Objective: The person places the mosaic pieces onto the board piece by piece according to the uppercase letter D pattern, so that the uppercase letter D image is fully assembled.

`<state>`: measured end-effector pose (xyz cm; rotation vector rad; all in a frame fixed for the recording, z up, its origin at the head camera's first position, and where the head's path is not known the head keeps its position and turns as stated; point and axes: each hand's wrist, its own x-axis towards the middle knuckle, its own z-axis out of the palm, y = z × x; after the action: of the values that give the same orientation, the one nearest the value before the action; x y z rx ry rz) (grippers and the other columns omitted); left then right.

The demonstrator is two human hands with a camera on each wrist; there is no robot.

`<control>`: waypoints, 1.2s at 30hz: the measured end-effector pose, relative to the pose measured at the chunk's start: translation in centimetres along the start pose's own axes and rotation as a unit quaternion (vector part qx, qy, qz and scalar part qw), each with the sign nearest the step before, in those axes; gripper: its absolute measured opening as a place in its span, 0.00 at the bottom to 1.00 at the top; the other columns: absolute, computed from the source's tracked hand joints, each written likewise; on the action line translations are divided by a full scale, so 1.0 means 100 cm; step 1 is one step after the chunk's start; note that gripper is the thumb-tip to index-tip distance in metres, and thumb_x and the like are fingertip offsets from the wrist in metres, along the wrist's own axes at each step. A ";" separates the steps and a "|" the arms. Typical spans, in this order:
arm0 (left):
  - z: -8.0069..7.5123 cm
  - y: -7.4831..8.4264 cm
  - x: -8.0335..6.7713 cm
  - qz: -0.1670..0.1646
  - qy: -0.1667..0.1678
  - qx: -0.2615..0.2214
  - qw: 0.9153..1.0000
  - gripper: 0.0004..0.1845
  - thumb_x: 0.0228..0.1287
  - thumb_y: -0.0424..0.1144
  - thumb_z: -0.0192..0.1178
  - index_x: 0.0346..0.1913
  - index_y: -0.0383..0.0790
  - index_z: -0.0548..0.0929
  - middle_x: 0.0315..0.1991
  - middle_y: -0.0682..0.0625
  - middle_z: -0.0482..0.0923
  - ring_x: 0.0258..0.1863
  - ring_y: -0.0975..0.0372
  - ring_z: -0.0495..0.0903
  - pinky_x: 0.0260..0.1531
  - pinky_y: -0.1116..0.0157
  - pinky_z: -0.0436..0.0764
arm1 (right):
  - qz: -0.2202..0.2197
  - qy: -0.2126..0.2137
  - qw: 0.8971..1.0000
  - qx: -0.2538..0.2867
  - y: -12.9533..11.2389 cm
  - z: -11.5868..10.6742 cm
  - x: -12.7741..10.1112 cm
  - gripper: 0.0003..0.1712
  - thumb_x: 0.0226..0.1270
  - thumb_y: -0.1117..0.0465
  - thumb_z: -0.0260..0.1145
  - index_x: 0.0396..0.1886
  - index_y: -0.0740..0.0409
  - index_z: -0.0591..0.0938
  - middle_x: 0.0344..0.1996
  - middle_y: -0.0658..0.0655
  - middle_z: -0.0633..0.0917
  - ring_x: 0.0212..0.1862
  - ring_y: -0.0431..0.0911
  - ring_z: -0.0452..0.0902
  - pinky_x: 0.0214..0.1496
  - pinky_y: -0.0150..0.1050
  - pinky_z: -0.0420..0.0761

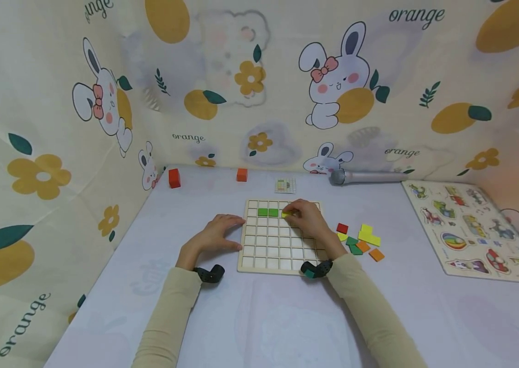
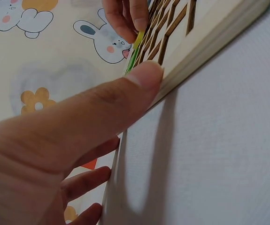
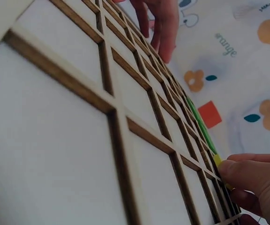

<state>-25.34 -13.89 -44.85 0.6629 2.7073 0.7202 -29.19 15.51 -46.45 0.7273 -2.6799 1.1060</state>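
A wooden grid board [image 1: 270, 272] with square cells lies on the table. Green tiles [image 1: 268, 212] sit side by side in a row near its far edge. My right hand [image 1: 307, 221] pinches a yellow piece [image 1: 284, 215] between thumb and fingertips, just right of the green; the fingers partly cover it. In the right wrist view the yellow piece [image 3: 217, 160] is against the grid beside the green strip. Along the board's left edge my left hand [image 1: 213, 236] rests with fingers and thumb spread, holding nothing. Its thumb [image 2: 146, 75] touches the board's side in the left wrist view.
Right of the board lie loose yellow pieces [image 1: 370, 236], a red tile [image 1: 342, 228], green tiles [image 1: 353, 241] and orange tiles [image 1: 376, 254]. Orange-red blocks [image 1: 174, 178], a small patterned card [image 1: 285, 185] and a microphone [image 1: 370, 177] stand at the back. A picture puzzle board [image 1: 466, 230] lies far right.
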 end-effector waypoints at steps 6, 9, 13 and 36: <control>0.001 0.000 0.000 -0.001 0.002 0.004 1.000 0.40 0.49 0.53 0.70 0.66 0.48 0.68 0.68 0.49 0.62 0.69 0.53 0.53 0.66 0.48 0.55 | 0.021 0.013 1.000 -0.003 0.000 0.004 0.001 0.07 0.59 0.65 0.68 0.38 0.59 0.85 0.40 0.56 0.84 0.45 0.49 0.77 0.50 0.46 0.76; 0.000 0.001 -0.001 -0.002 0.002 0.002 1.000 0.40 0.49 0.53 0.70 0.66 0.48 0.68 0.68 0.49 0.63 0.69 0.53 0.54 0.66 0.48 0.55 | 0.028 0.017 0.999 0.000 0.000 0.006 0.001 0.07 0.59 0.64 0.67 0.37 0.59 0.86 0.41 0.56 0.85 0.47 0.50 0.78 0.53 0.47 0.75; 0.000 0.002 -0.001 -0.003 0.001 0.000 1.000 0.40 0.49 0.52 0.70 0.66 0.48 0.68 0.68 0.49 0.63 0.69 0.53 0.54 0.66 0.48 0.55 | 0.019 0.024 1.000 0.004 0.000 0.007 -0.001 0.07 0.60 0.66 0.67 0.37 0.60 0.86 0.43 0.58 0.84 0.49 0.52 0.77 0.52 0.48 0.76; 0.001 -0.001 0.002 -0.007 0.001 0.009 1.000 0.40 0.49 0.53 0.70 0.67 0.49 0.68 0.68 0.50 0.63 0.69 0.54 0.54 0.66 0.49 0.56 | -0.003 0.022 1.000 0.013 0.003 -0.020 -0.016 0.13 0.61 0.67 0.65 0.46 0.63 0.83 0.45 0.63 0.79 0.44 0.54 0.78 0.46 0.49 0.79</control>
<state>-25.48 -13.86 -45.00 0.6474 2.7207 0.6944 -28.02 17.69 -45.66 0.7055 -2.6304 1.1442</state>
